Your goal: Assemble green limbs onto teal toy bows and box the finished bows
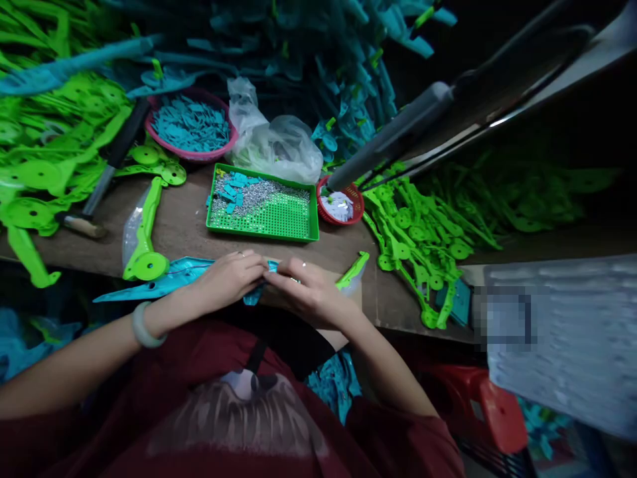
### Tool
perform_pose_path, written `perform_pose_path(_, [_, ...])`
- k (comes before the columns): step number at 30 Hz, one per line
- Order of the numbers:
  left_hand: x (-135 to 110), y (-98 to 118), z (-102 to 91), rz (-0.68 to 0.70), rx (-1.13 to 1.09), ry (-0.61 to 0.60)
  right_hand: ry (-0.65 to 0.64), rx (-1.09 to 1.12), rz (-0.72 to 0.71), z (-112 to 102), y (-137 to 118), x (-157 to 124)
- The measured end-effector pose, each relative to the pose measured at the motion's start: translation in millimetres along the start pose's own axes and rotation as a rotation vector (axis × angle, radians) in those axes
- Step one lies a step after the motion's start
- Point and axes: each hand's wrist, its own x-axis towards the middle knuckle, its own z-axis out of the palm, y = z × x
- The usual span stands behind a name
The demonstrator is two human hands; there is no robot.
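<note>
A long, pointed blue plastic piece lies across my front at the table's edge, its tip to the left. Over its right end, my left hand is closed on it, wearing a ring and a pale bangle. My right hand meets it there, fingers pinched on the same end; any small part between the fingertips is hidden. Just beyond the blue piece, to the left, rests a green plastic piece with a clear blade. Another green piece with a clear part sits by my right hand.
A green tray holds small metal bits and blue pieces. Behind stand a pink basket of blue parts and a clear bag; a red basket holds white pieces. A hammer and green heaps flank them. A grey pole slants overhead.
</note>
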Motion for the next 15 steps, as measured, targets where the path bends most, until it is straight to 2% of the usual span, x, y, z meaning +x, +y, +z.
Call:
perform_pose_path(3, [-5,0,-0.8,0.017,0.059,0.057,0.059,-0.07,-0.035,8,-5,-15])
perform_pose_path(8, [-22,14,2.6,-0.006,0.166,0.147,0.184,0.142,0.104,16,2,-29])
perform_pose_path(11, [-23,21,6.9,-0.041,0.197,0.158,0.117,0.205,0.159,13,16,-19])
perform_pose_path(15, [-15,23,11.0,-0.138,0.176,0.114,-0.075,0.137,0.191,3,32,6])
